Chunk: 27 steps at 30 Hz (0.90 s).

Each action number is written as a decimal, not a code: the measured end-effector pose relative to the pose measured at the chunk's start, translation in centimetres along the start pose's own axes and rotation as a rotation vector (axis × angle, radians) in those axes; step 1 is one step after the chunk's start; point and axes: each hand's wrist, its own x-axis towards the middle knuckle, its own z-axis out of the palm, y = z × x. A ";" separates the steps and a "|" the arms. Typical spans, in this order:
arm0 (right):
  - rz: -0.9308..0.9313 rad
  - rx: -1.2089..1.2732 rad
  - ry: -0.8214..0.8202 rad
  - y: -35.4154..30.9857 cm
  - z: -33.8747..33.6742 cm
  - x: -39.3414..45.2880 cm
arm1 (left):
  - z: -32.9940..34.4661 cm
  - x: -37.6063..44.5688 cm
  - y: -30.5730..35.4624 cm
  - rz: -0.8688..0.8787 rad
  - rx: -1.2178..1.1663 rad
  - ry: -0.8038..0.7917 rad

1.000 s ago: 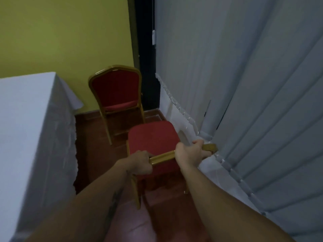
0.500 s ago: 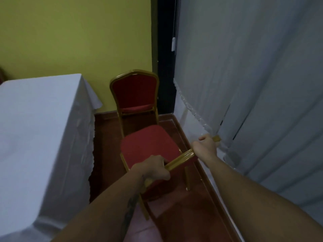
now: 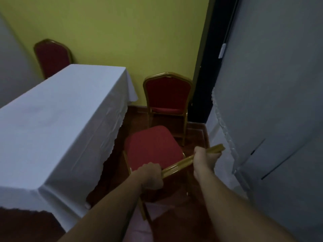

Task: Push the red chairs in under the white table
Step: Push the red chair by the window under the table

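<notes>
A red chair [image 3: 153,147] with a gold frame stands right below me, its seat just right of the white table [image 3: 57,123]. My left hand [image 3: 151,175] and my right hand [image 3: 206,157] both grip the gold top rail of its backrest. The seat's left edge is near the hanging tablecloth, apart from it. A second red chair [image 3: 167,95] stands beyond it against the yellow wall, facing me. A third red chair [image 3: 52,56] shows its backrest behind the table's far left side.
Grey vertical blinds [image 3: 271,102] and a white lace-edged curtain [image 3: 220,123] run close along the right. A dark door frame [image 3: 206,67] sits in the corner. The floor is dark red-brown wood, a narrow strip between table and blinds.
The view has swung left, bringing more of the table and the third chair into sight. The held chair has turned and shifted toward the table, both hands still on its rail.
</notes>
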 end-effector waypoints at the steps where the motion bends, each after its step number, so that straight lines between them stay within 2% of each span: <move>1: 0.006 0.015 -0.020 -0.1 0.0 0.6 | 0.0 0.1 0.6 -0.032 -0.011 -0.008; 6: 0.006 -0.039 -0.118 -2.5 -0.7 2.8 | -0.3 0.1 3.6 -0.121 -0.121 0.038; 13: -0.013 -0.281 -0.259 -4.3 -0.7 6.5 | 0.8 -1.4 7.6 -0.151 -0.214 0.086; 18: 0.009 -0.469 -0.489 -5.8 0.6 7.6 | 1.4 -1.9 8.4 -0.186 -0.284 0.114; 21: 0.036 -0.468 -0.528 -5.3 3.3 9.6 | 1.3 -2.0 7.5 -0.236 -0.292 0.143; 27: 0.036 -0.354 -0.643 -4.6 5.5 5.2 | 0.5 -1.2 5.4 -0.363 -0.329 0.201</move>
